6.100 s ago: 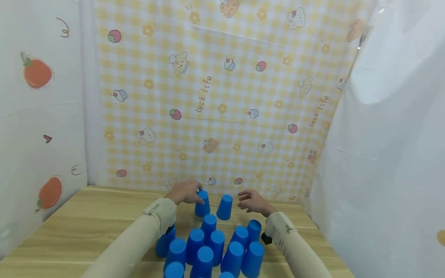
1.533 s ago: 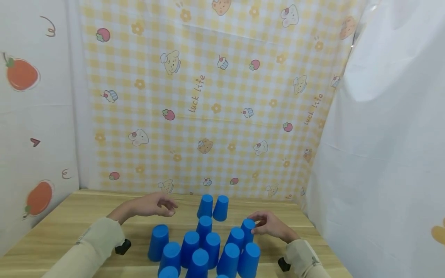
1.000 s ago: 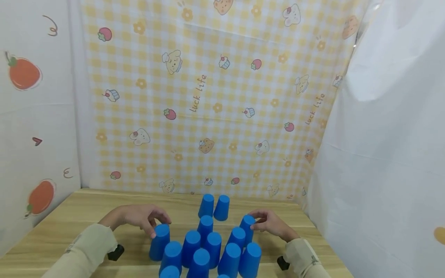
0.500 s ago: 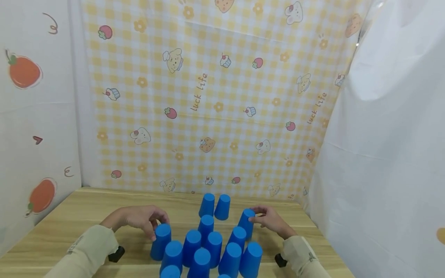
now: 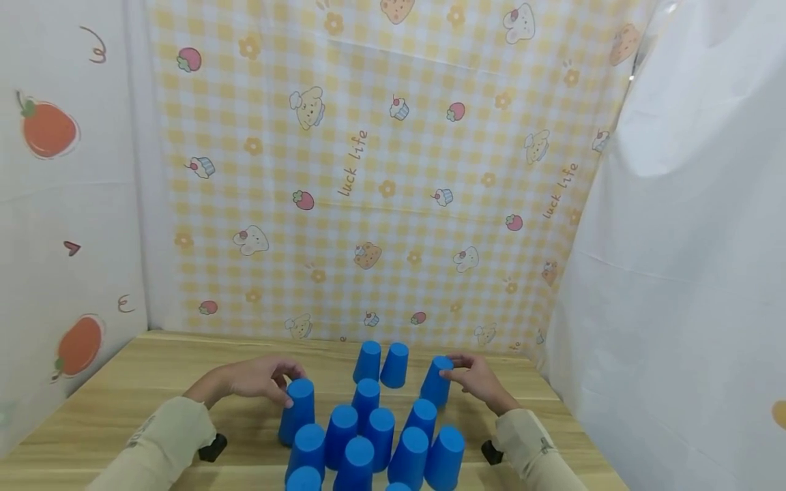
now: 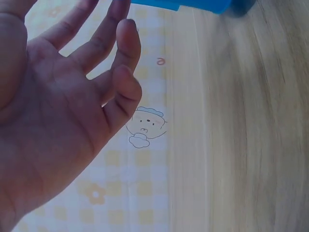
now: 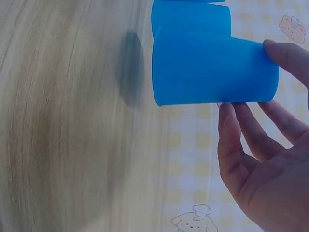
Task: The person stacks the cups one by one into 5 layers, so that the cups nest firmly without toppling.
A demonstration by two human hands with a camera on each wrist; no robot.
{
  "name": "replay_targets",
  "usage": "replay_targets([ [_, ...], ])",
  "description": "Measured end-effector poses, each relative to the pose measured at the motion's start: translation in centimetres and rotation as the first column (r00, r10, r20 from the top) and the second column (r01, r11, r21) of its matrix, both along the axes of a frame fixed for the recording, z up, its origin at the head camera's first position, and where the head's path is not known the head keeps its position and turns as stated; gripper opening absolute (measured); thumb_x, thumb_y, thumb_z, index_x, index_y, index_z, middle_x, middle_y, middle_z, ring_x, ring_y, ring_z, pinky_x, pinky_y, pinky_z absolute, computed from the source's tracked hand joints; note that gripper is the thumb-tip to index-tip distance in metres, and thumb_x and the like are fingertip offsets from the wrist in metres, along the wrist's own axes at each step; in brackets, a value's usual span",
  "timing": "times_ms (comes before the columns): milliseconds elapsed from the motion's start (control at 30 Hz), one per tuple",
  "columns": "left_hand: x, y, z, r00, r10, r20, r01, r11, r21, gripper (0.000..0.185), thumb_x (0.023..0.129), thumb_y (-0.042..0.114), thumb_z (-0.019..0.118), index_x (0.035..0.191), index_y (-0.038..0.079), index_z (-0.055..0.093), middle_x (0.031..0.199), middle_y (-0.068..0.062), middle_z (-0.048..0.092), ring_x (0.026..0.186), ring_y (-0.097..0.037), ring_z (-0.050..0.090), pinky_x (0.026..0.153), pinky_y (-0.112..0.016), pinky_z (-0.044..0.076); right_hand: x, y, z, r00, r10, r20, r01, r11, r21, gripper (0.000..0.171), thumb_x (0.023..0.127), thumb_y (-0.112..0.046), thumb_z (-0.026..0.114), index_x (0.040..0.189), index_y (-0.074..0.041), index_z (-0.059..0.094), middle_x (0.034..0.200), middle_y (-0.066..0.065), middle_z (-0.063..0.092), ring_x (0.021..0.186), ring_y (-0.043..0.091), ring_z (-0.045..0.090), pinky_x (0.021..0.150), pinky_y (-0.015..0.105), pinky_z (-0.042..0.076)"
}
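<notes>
My left hand [image 5: 260,378] grips the top of an upside-down blue plastic cup [image 5: 297,416] on the left of the group, thumb on its near side. In the left wrist view only a strip of blue cup [image 6: 203,4] shows at the top edge, by the fingertips. On the right, my right hand [image 5: 475,378] pinches another upside-down blue cup [image 5: 436,383] near its narrow end, thumb on one side and fingers on the other. The right wrist view has this cup [image 7: 212,67] held off the wood, its shadow separate from the rim.
Two upside-down blue cups [image 5: 394,367] stand side by side at the back. Several more [image 5: 355,464] crowd the near middle, some cut off by the frame's lower edge. The wooden table [image 5: 184,354] meets a yellow checked cloth [image 5: 393,225] behind and white sheets [image 5: 663,286] at the side.
Six seconds ago my left hand was at a back cup; the back pair now stands closer together. Since then each hand has taken a cup; the right one moved backward, the left one backward and right.
</notes>
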State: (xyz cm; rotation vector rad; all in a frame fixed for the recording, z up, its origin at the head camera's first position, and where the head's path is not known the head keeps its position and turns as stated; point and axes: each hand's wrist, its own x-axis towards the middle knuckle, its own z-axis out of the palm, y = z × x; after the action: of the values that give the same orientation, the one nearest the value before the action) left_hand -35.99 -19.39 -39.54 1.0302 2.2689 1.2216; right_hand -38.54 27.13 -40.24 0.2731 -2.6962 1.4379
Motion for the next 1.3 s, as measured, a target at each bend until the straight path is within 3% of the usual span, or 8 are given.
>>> replay_targets([
  [267,-0.3,0.7,-0.2,0.991,0.114,-0.068,-0.114,0.993,0.007,0.042,0.089,0.019,0.073,0.124,0.001,0.059,0.115,-0.010,0.062,0.092,-0.026,0.057,0.075,-0.035,0.051,-0.6,-0.8,-0.2,0.999,-0.038,-0.011,0.038,0.999,-0.023,0.047,0.084,-0.030,0.080,0.123,-0.007,0.066,0.117,0.013,0.067,0.100,0.027,0.065,0.073,0.047,0.056],
  [500,-0.6,1.3,-0.9,0.956,0.254,-0.145,-0.250,0.967,0.044,0.042,0.088,0.023,0.075,0.121,0.001,0.061,0.116,-0.011,0.063,0.099,-0.027,0.057,0.079,-0.039,0.050,-1.0,-1.3,-0.3,0.999,-0.053,-0.010,0.053,0.998,-0.035,0.047,0.085,-0.028,0.079,0.124,-0.006,0.065,0.119,0.017,0.066,0.103,0.031,0.065,0.078,0.054,0.054],
  [633,-0.8,1.9,-1.3,0.911,0.367,-0.189,-0.358,0.930,0.079,0.044,0.087,0.027,0.076,0.120,0.001,0.062,0.115,-0.011,0.064,0.104,-0.028,0.059,0.084,-0.043,0.051,-1.2,-1.5,-0.4,0.998,-0.058,-0.016,0.058,0.997,-0.042,0.047,0.085,-0.027,0.079,0.124,-0.005,0.065,0.118,0.018,0.067,0.102,0.031,0.065,0.076,0.053,0.055],
  [867,-1.5,3.5,-2.0,0.813,0.547,-0.202,-0.531,0.837,0.129,0.051,0.085,0.031,0.079,0.122,0.000,0.062,0.115,-0.010,0.065,0.110,-0.031,0.059,0.092,-0.050,0.049,-1.5,-1.9,-0.5,0.995,-0.098,-0.020,0.097,0.994,-0.040,0.046,0.087,-0.025,0.077,0.124,-0.001,0.064,0.116,0.020,0.068,0.101,0.032,0.065,0.075,0.052,0.056],
  [1100,-2.1,4.7,-2.2,0.763,0.621,-0.179,-0.609,0.784,0.121,0.053,0.086,0.029,0.078,0.127,-0.001,0.060,0.119,-0.013,0.064,0.108,-0.033,0.060,0.087,-0.049,0.052,-1.7,-2.2,-0.5,0.990,-0.141,0.001,0.141,0.989,-0.047,0.049,0.087,-0.024,0.077,0.126,0.003,0.062,0.118,0.025,0.066,0.103,0.037,0.065,0.076,0.052,0.057],
  [1300,-2.5,5.6,-2.3,0.728,0.671,-0.139,-0.656,0.741,0.142,0.053,0.086,0.028,0.078,0.126,-0.003,0.060,0.121,-0.018,0.063,0.116,-0.040,0.057,0.093,-0.056,0.048,-2.0,-2.5,-0.7,0.990,-0.142,0.019,0.143,0.988,-0.052,0.052,0.087,-0.023,0.077,0.127,0.004,0.060,0.119,0.026,0.065,0.105,0.039,0.064,0.078,0.053,0.056],
])
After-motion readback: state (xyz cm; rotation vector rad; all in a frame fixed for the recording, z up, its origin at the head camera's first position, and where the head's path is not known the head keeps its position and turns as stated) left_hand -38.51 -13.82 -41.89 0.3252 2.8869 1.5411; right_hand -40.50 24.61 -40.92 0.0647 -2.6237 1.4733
